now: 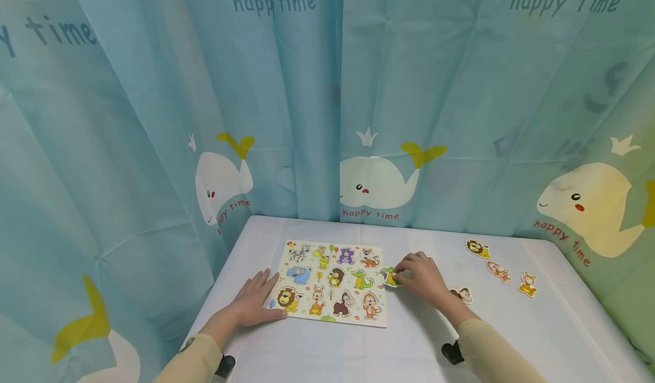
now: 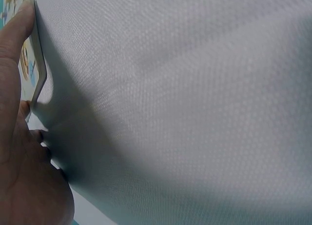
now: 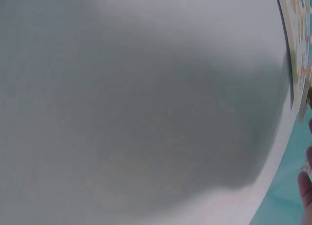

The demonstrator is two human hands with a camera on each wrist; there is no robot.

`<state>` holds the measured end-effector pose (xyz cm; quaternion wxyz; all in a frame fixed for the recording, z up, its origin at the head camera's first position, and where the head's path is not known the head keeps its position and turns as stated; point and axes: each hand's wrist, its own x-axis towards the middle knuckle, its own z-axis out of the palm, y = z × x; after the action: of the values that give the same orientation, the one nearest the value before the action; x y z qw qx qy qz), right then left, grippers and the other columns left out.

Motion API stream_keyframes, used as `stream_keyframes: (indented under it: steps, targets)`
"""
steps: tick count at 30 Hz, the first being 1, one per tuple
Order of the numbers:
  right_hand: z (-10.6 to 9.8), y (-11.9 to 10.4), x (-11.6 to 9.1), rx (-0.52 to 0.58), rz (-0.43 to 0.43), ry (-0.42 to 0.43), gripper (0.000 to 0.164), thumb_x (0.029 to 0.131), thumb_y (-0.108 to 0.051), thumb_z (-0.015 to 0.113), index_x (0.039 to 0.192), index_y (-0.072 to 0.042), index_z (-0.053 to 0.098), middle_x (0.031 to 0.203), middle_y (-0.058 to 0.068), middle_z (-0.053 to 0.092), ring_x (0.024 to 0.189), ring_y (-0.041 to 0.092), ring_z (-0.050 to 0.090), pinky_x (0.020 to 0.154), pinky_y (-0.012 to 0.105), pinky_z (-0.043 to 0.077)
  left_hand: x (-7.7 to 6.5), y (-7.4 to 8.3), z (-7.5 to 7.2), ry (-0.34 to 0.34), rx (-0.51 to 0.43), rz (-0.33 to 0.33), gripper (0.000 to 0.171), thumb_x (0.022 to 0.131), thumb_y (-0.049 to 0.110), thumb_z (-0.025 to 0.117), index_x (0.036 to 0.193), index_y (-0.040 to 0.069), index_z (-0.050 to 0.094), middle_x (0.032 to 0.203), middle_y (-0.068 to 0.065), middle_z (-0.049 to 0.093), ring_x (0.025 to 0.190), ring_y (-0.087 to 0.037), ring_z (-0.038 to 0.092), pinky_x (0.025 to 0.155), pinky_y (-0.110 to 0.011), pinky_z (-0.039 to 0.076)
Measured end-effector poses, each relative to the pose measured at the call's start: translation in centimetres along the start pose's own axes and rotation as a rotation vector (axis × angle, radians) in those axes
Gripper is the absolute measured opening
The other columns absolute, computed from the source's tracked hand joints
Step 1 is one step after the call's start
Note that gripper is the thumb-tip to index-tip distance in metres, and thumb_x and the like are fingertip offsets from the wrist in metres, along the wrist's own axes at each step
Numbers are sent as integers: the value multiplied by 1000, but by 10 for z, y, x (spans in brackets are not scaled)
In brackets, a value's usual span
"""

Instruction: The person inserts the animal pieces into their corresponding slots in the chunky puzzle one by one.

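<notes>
A wooden animal puzzle board (image 1: 332, 313) lies flat on the table. My left hand (image 1: 254, 302) rests at its left edge, fingers extended, with the thumb (image 2: 18, 27) over the near left corner. At the right edge, my right hand (image 1: 421, 275) pinches a green crocodile puzzle piece (image 1: 390, 277) between thumb and fingers. The piece is beside the crocodile picture (image 1: 363, 280) on the board, and the fingertips partly cover it. In the right wrist view only a few fingers (image 3: 306, 188) show at the right border.
Loose puzzle pieces lie to the right: a lion (image 1: 478, 249), a monkey (image 1: 498, 271) and a kangaroo (image 1: 527, 284). A brown ape piece (image 1: 463, 295) is partly hidden by my right forearm. A white cloth covers the table (image 1: 317, 352); a blue whale-print curtain (image 1: 317, 116) hangs behind it.
</notes>
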<state>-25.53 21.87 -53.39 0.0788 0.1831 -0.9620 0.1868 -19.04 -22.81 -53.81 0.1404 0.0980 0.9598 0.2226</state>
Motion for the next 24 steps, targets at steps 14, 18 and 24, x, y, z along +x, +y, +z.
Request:
stream_keyframes:
  steps: [14, 18, 24]
  targets:
    - [20, -27, 15, 24, -21, -23, 8, 85, -29, 84, 83, -25, 78, 94, -10, 66, 97, 18, 55, 84, 44, 48, -1, 2, 0, 1, -12, -9, 108, 81, 62, 77, 161, 7, 30, 167, -21, 19, 155, -41, 12, 125, -57, 11]
    - [25, -34, 18, 31, -24, -31, 8, 85, -29, 84, 82, -25, 78, 96, -8, 66, 98, 18, 55, 86, 45, 47, 0, 1, 0, -1, -10, -13, 108, 81, 62, 77, 162, 8, 30, 168, -21, 18, 155, -41, 11, 125, -57, 11]
    - [28, -41, 21, 31, -53, -17, 8, 84, -28, 85, 81, -25, 78, 92, -9, 65, 95, 18, 54, 84, 45, 48, 1, 0, 1, -4, -9, -15, 108, 81, 63, 77, 162, 9, 29, 168, -20, 18, 155, -41, 11, 125, -57, 11]
